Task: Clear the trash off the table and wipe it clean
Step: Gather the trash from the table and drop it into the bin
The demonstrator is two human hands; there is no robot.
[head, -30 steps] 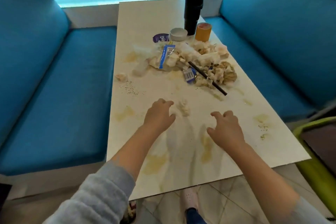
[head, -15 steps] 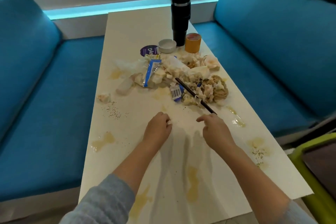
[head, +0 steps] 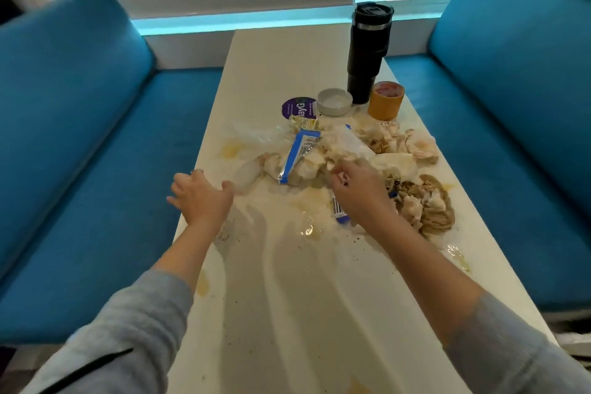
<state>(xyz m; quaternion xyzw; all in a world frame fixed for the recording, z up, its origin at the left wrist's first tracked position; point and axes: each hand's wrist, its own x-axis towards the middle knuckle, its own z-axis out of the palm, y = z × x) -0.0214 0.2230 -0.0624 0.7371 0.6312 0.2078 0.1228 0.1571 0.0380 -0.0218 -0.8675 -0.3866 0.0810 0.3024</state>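
Observation:
On the white table (head: pixel 287 57) lies a heap of trash: crumpled tissues (head: pixel 425 147), a blue-and-silver wrapper (head: pixel 299 157), a small barcode wrapper (head: pixel 339 211), brown soaked tissues (head: pixel 428 205) and clear plastic (head: pixel 252 134). My right hand (head: pixel 358 192) reaches into the middle of the heap, its fingers curled down onto the white tissue there; whether they grip anything is hidden. My left hand (head: pixel 201 198) hovers open with spread fingers near the table's left edge, its thumb beside a pale tissue wad (head: pixel 246 173). The black stick seen earlier is out of sight.
Behind the heap stand a black tumbler (head: pixel 367 51), an orange cup (head: pixel 385 102), a small white dish (head: pixel 334 101) and a purple lid (head: pixel 297 108). Yellowish spills (head: pixel 307 227) and dark crumbs mark the tabletop. Blue benches (head: pixel 96 169) flank both sides.
Both hands moved forward to the trash heap. The right hand went from the stick's near end into the pile, and the left opened out toward the left tissue wad. The camera moved closer.

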